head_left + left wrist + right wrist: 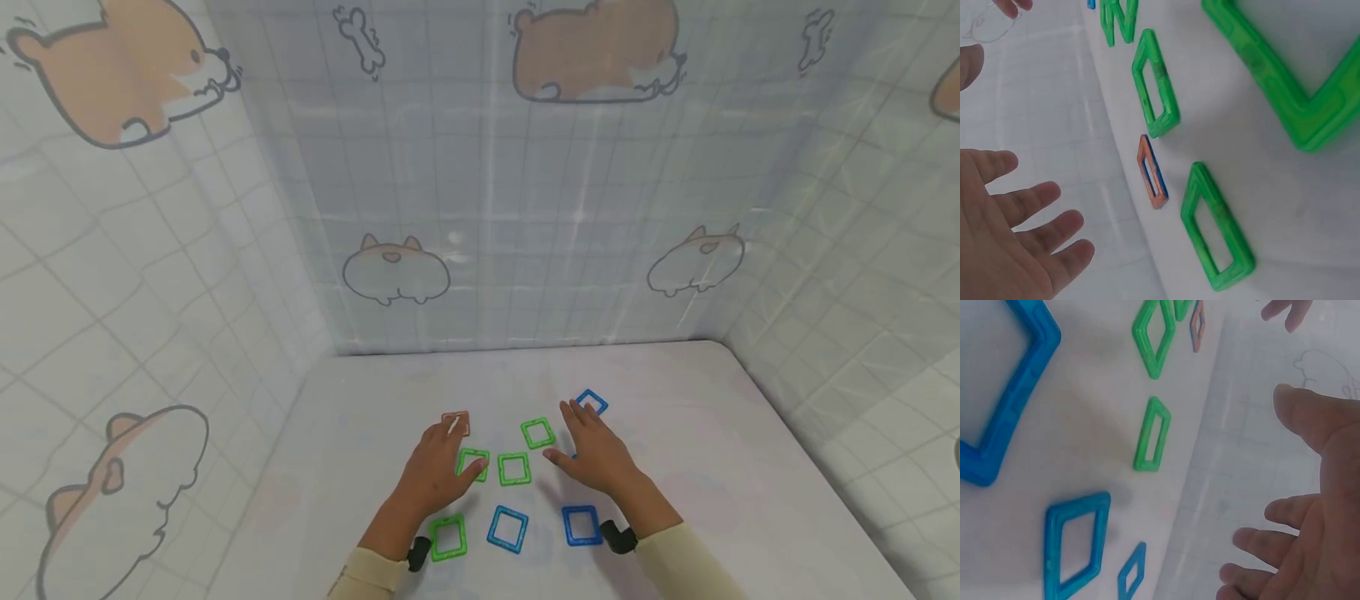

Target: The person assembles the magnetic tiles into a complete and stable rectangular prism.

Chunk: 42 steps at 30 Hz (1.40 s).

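Both bare hands hover palm-down above flat square frame tiles, with nothing in either. My left hand (433,471) has its fingers spread, partly covering an orange tile (454,414) and a green tile (472,452) in the head view. Fingers extended, my right hand (597,454) overlaps a blue tile (600,408) at the back and mostly hides another blue one beneath it. Between the hands lie two green tiles, one farther back (537,422) and one nearer (513,456). In the left wrist view the fingers (1041,231) stand apart from the tiles; so do those (1266,547) in the right wrist view.
Nearer the body are a green tile (450,557), a lighter blue tile (511,511) and a dark blue tile (581,509). All lie on a white tabletop (675,392). Sheets with a grid and dog drawings (480,192) enclose it at the back and both sides.
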{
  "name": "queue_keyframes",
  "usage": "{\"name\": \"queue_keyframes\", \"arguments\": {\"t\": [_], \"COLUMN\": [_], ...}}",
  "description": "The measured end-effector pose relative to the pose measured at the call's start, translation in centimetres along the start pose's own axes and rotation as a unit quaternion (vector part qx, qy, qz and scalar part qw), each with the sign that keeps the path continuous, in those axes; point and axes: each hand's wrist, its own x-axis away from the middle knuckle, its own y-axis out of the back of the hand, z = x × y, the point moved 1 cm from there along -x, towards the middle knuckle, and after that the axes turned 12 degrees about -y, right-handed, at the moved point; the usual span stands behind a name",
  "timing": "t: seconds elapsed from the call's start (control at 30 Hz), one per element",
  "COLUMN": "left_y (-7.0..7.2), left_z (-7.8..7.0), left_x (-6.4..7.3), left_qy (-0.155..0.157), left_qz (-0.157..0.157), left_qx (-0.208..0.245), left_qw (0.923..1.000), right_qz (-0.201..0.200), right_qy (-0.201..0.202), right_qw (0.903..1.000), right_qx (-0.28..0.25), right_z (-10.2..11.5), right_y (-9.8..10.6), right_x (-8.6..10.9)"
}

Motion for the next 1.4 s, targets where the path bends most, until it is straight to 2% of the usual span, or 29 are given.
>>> {"name": "queue_keyframes", "arguments": {"t": [0.27,0.47,0.7,0.87,1.03,1.4], "left_y": [-1.1,-2.0,-2.7,-3.1,-3.5,-3.8], "left_z": [0.1,0.3,0.5,0.6,0.7,1.2], "left_x": [0.2,0.4,0.3,0.3,0.3,-0.2], "left_qy": [0.009,0.017,0.053,0.064,0.078,0.098], "left_qz": [0.01,0.027,0.037,0.039,0.028,0.035], "left_qx": [0.064,0.096,0.127,0.138,0.152,0.161], "left_qw": [0.9978,0.9949,0.9898,0.9876,0.9849,0.9815], "right_qz": [0.016,0.034,0.047,0.068,0.088,0.123], "right_qy": [-0.02,-0.033,-0.035,-0.017,0.006,-0.017], "right_qw": [0.9993,0.9982,0.9971,0.9934,0.986,0.9753], "right_qx": [-0.026,-0.037,-0.049,-0.091,-0.141,-0.183], "right_z": [0.5,0.9,1.1,0.9,0.3,-0.2], "right_y": [-1.5,-2.5,-2.8,-3.4,-4.4,-5.7], "right_x": [-0.5,-0.4,-0.3,-0.4,-0.8,-1.1]}}
